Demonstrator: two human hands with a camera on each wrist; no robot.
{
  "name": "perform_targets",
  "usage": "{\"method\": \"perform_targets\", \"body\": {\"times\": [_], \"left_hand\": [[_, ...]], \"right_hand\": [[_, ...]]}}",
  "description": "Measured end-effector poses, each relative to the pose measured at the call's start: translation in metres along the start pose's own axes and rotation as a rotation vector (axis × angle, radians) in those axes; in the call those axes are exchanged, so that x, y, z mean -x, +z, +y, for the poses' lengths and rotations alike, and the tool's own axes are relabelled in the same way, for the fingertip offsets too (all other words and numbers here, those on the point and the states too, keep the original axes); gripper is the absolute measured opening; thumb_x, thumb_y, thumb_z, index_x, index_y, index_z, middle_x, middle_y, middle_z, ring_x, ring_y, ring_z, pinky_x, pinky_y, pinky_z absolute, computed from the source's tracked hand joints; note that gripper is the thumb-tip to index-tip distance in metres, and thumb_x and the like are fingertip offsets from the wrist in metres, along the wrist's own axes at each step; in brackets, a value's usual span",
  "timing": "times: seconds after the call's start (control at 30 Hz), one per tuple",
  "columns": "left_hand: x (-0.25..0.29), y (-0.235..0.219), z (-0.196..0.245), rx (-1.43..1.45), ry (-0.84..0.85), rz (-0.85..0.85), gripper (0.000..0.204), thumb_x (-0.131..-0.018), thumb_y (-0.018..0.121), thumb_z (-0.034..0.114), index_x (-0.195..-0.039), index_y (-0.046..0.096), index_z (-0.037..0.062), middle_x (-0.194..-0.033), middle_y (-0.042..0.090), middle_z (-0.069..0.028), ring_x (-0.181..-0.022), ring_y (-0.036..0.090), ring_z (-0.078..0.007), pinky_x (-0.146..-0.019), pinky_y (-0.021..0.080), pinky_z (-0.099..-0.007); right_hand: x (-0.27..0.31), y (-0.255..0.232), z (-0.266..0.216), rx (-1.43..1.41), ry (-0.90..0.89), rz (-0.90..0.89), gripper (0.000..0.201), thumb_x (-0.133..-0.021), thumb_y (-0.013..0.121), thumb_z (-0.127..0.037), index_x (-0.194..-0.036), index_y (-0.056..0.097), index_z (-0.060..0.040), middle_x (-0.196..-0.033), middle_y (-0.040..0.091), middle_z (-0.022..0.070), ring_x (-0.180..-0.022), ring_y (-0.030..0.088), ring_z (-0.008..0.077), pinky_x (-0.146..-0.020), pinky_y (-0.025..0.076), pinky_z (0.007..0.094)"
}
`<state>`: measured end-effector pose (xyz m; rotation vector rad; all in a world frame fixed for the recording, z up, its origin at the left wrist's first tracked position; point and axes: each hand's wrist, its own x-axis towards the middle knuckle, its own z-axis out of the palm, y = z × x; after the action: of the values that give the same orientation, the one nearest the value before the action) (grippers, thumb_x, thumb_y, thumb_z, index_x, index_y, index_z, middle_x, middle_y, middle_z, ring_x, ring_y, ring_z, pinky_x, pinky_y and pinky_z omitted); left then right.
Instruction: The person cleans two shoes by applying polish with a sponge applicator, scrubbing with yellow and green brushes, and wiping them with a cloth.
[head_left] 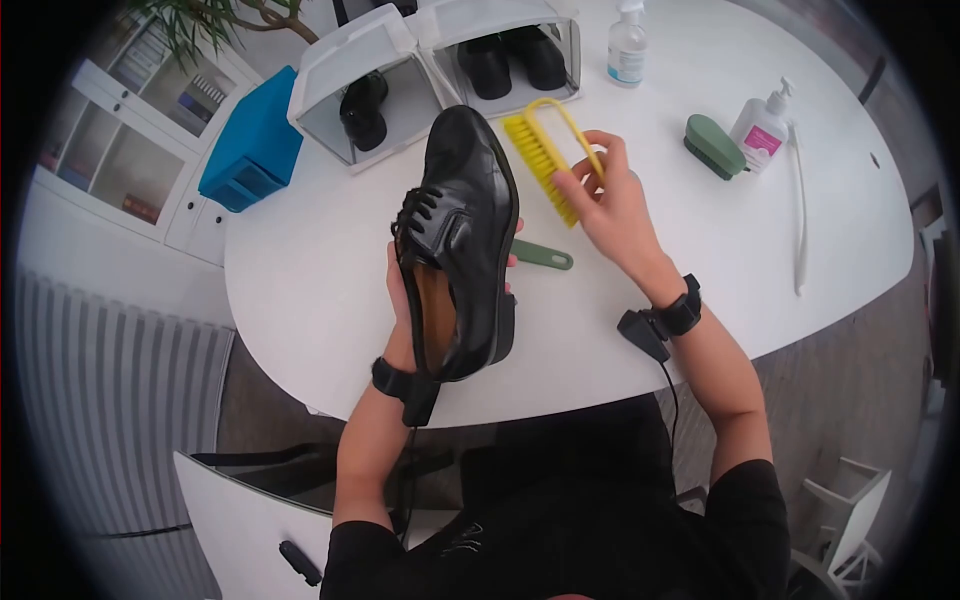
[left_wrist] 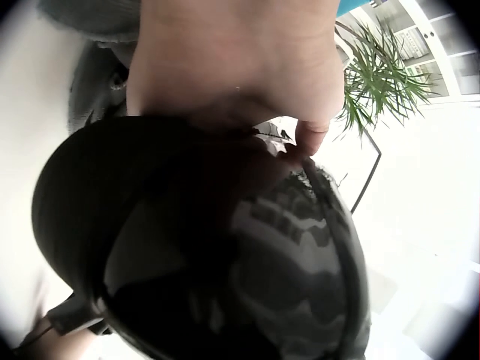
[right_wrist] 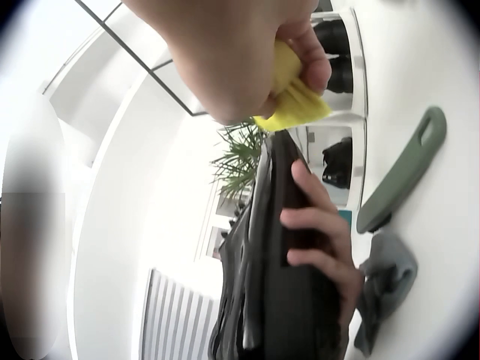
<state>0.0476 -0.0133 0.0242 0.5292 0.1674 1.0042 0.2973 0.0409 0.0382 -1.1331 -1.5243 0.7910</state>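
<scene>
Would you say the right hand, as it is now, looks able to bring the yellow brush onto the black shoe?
Probably yes: the right hand grips the yellow brush right beside the black shoe, which the left hand holds up, with nothing between them.

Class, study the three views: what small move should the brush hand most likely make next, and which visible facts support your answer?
Probably bring the yellow brush a little leftward until its bristles meet the black shoe. The right hand grips the brush just beside the shoe's toe, bristles facing the leather, seemingly not quite touching it, while the left hand holds the shoe up off the white table.
</scene>
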Motion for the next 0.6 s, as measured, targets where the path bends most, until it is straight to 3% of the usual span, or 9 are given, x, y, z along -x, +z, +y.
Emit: {"method": "perform_targets", "body": {"times": [0.17, 0.2, 0.23, 0.27, 0.33, 0.4, 0.47, 0.53, 0.6], "left_hand": [[0.010, -0.043, 0.008, -0.066, 0.001, 0.006, 0.104, -0.097, 0.041, 0.082, -0.163, 0.035, 0.0024, -0.157, 0.045, -0.0321, -0.124, 0.065, -0.0408, -0.096, 0.061, -0.0512], [0.006, -0.027, 0.006, -0.133, 0.093, 0.244, 0.102, -0.099, 0.040, 0.079, -0.168, 0.023, 0.0054, -0.168, 0.032, -0.0264, -0.137, 0.057, -0.0384, -0.109, 0.055, -0.0517], [0.007, -0.024, 0.002, -0.066, 0.069, 0.195, 0.103, -0.098, 0.038, 0.080, -0.169, 0.022, 0.0075, -0.169, 0.031, -0.0235, -0.143, 0.051, -0.0377, -0.115, 0.048, -0.0518], [0.008, -0.022, 0.002, 0.000, 0.045, 0.141, 0.103, -0.097, 0.037, 0.082, -0.170, 0.020, 0.0096, -0.171, 0.030, -0.0205, -0.149, 0.045, -0.0370, -0.122, 0.042, -0.0520], [0.007, -0.018, 0.008, -0.150, 0.024, 0.060, 0.104, -0.097, 0.035, 0.082, -0.170, 0.017, 0.0105, -0.173, 0.028, -0.0181, -0.156, 0.034, -0.0358, -0.127, 0.033, -0.0527], [0.010, -0.023, 0.005, 0.079, 0.017, 0.088, 0.102, -0.099, 0.038, 0.080, -0.170, 0.019, 0.0096, -0.172, 0.029, -0.0201, -0.154, 0.039, -0.0369, -0.126, 0.035, -0.0536], [0.007, -0.024, 0.008, 0.102, 0.006, 0.017, 0.096, -0.101, 0.041, 0.075, -0.169, 0.022, 0.0088, -0.169, 0.032, -0.0221, -0.147, 0.046, -0.0387, -0.118, 0.043, -0.0551], [0.003, -0.019, 0.011, 0.146, -0.021, -0.128, 0.086, -0.107, 0.045, 0.066, -0.167, 0.028, 0.0073, -0.164, 0.038, -0.0262, -0.133, 0.061, -0.0424, -0.101, 0.059, -0.0581], [0.004, -0.016, 0.010, 0.129, -0.006, -0.100, 0.089, -0.105, 0.041, 0.071, -0.165, 0.031, 0.0059, -0.161, 0.042, -0.0267, -0.130, 0.063, -0.0396, -0.099, 0.061, -0.0548]], "right_hand": [[0.032, 0.001, -0.023, -0.204, -0.081, -0.181, 0.059, -0.096, 0.078, -0.018, -0.141, 0.043, -0.0027, -0.091, 0.066, 0.0083, -0.068, 0.065, 0.0182, -0.067, 0.054, 0.0343], [0.039, 0.005, -0.027, -0.177, -0.232, -0.310, 0.059, -0.095, 0.079, -0.019, -0.141, 0.044, -0.0032, -0.093, 0.067, 0.0109, -0.071, 0.068, 0.0224, -0.069, 0.056, 0.0363], [0.044, 0.010, -0.031, -0.151, -0.390, -0.434, 0.060, -0.094, 0.079, -0.019, -0.141, 0.045, -0.0038, -0.095, 0.069, 0.0135, -0.073, 0.071, 0.0266, -0.071, 0.057, 0.0383], [0.049, 0.017, -0.032, -0.158, -0.392, -0.444, 0.060, -0.094, 0.079, -0.019, -0.141, 0.045, -0.0038, -0.095, 0.069, 0.0135, -0.073, 0.071, 0.0266, -0.071, 0.057, 0.0383], [0.057, 0.028, -0.031, -0.011, -0.596, -0.457, 0.060, -0.093, 0.079, -0.020, -0.141, 0.046, -0.0052, -0.100, 0.071, 0.0189, -0.082, 0.075, 0.0355, -0.074, 0.058, 0.0426], [0.051, 0.028, -0.032, 0.007, -0.579, -0.432, 0.058, -0.095, 0.078, -0.019, -0.140, 0.045, -0.0042, -0.104, 0.072, 0.0226, -0.086, 0.076, 0.0402, -0.073, 0.059, 0.0436], [0.036, 0.023, -0.028, 0.073, -0.175, -0.290, 0.057, -0.096, 0.076, -0.017, -0.141, 0.045, -0.0029, -0.098, 0.072, 0.0188, -0.077, 0.075, 0.0339, -0.066, 0.058, 0.0410], [0.018, 0.014, -0.014, 0.034, -0.125, -0.182, 0.056, -0.097, 0.076, -0.017, -0.141, 0.044, -0.0031, -0.095, 0.070, 0.0160, -0.073, 0.073, 0.0298, -0.063, 0.056, 0.0392], [0.018, 0.010, -0.013, -0.001, -0.083, -0.078, 0.055, -0.098, 0.075, -0.016, -0.142, 0.044, -0.0034, -0.092, 0.069, 0.0132, -0.069, 0.071, 0.0257, -0.061, 0.055, 0.0375]]}}
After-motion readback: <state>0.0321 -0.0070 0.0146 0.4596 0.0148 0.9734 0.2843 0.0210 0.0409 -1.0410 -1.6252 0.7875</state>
